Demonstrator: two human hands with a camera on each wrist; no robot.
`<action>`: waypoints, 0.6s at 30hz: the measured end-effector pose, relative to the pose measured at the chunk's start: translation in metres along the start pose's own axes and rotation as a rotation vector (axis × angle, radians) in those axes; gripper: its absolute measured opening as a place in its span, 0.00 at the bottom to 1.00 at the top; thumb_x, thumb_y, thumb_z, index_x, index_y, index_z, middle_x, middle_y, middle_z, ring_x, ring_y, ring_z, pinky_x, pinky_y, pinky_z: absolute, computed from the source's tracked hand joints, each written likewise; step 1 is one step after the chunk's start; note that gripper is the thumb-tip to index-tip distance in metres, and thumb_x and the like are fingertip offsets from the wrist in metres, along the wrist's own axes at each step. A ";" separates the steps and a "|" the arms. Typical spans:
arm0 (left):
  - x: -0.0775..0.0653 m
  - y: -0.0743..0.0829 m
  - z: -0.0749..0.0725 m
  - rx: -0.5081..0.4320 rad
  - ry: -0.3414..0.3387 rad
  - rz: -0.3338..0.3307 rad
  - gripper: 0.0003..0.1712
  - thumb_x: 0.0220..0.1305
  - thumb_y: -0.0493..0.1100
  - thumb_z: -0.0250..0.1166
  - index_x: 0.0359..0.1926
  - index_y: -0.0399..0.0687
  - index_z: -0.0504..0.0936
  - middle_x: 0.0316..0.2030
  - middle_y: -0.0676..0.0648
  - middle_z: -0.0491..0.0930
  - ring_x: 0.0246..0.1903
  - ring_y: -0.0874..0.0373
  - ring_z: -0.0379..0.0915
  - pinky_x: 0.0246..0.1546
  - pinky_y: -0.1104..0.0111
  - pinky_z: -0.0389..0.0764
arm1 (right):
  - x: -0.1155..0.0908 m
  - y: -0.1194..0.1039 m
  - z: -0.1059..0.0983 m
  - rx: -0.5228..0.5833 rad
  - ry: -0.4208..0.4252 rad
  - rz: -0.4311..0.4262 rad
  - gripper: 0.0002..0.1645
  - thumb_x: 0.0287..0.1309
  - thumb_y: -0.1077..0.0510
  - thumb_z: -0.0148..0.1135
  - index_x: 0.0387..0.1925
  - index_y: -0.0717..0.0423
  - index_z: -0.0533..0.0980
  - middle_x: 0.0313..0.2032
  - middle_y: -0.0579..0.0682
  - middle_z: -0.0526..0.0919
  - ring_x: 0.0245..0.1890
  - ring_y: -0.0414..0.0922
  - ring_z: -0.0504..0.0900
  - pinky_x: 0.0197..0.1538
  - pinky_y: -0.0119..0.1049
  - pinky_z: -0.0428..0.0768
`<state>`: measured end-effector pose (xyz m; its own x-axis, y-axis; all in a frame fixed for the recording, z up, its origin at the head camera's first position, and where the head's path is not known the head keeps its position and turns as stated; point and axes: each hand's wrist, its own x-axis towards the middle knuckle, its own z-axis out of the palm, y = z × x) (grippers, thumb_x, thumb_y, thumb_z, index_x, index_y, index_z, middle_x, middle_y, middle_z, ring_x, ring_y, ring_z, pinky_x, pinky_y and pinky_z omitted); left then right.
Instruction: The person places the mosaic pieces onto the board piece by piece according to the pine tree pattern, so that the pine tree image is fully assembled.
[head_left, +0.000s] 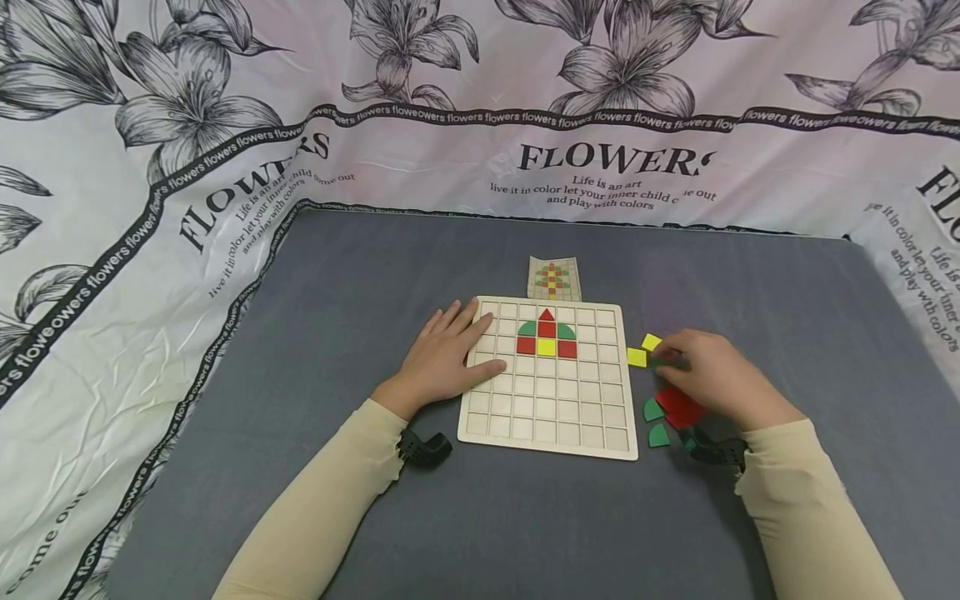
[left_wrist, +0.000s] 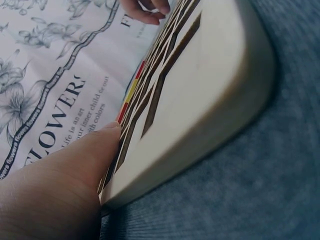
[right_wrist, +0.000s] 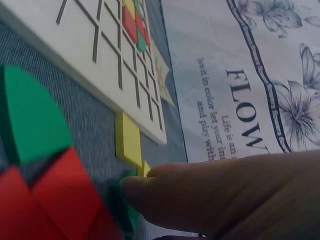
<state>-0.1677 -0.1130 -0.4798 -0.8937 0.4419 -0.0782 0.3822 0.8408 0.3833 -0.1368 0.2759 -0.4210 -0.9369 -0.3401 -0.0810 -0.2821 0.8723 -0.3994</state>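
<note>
A pale wooden grid board (head_left: pixel 555 408) lies on the grey cloth. Set in its upper part are a red triangle (head_left: pixel 547 316), red squares (head_left: pixel 527 346), a yellow square (head_left: pixel 547 347) and green quarter-round blocks (head_left: pixel 566 332). My left hand (head_left: pixel 442 362) rests on the board's left edge, fingers spread, thumb (left_wrist: pixel 107 142) flat on the grid. Right of the board, my right hand (head_left: pixel 708 375) pinches a green block (right_wrist: pixel 125 205) between thumb and fingers; its full shape is partly hidden. Beside those fingertips lie two yellow blocks (head_left: pixel 637 357).
Red blocks (head_left: pixel 681 407) and loose green quarter-round blocks (head_left: pixel 654 409) lie below my right hand. A small pattern card (head_left: pixel 553 279) with a coloured figure sits behind the board. Flower-printed cloth (head_left: pixel 420 158) rises at the back and left. Each wrist wears a black camera band (head_left: pixel 425 450).
</note>
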 end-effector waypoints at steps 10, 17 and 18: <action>0.000 0.002 -0.001 0.000 0.000 -0.008 0.52 0.71 0.78 0.52 0.85 0.61 0.53 0.85 0.52 0.39 0.84 0.50 0.30 0.83 0.53 0.32 | -0.016 0.016 -0.014 0.016 -0.017 0.075 0.14 0.63 0.61 0.72 0.49 0.63 0.86 0.45 0.63 0.87 0.45 0.59 0.83 0.44 0.58 0.84; 0.000 0.002 -0.001 0.000 -0.004 -0.011 0.52 0.71 0.78 0.51 0.85 0.61 0.52 0.85 0.52 0.38 0.84 0.50 0.30 0.83 0.53 0.32 | -0.023 0.029 -0.016 0.000 -0.031 0.080 0.15 0.62 0.62 0.72 0.48 0.67 0.85 0.44 0.65 0.86 0.42 0.61 0.84 0.44 0.60 0.84; 0.000 0.001 -0.001 0.000 -0.003 -0.010 0.52 0.71 0.78 0.51 0.85 0.61 0.52 0.85 0.52 0.39 0.84 0.50 0.30 0.83 0.53 0.32 | -0.024 0.031 -0.016 -0.003 -0.027 0.078 0.15 0.62 0.62 0.73 0.48 0.67 0.85 0.43 0.65 0.86 0.42 0.60 0.84 0.44 0.60 0.83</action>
<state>-0.1674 -0.1124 -0.4782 -0.8968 0.4342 -0.0846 0.3732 0.8453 0.3824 -0.1259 0.3166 -0.4166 -0.9503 -0.2801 -0.1362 -0.2090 0.8977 -0.3880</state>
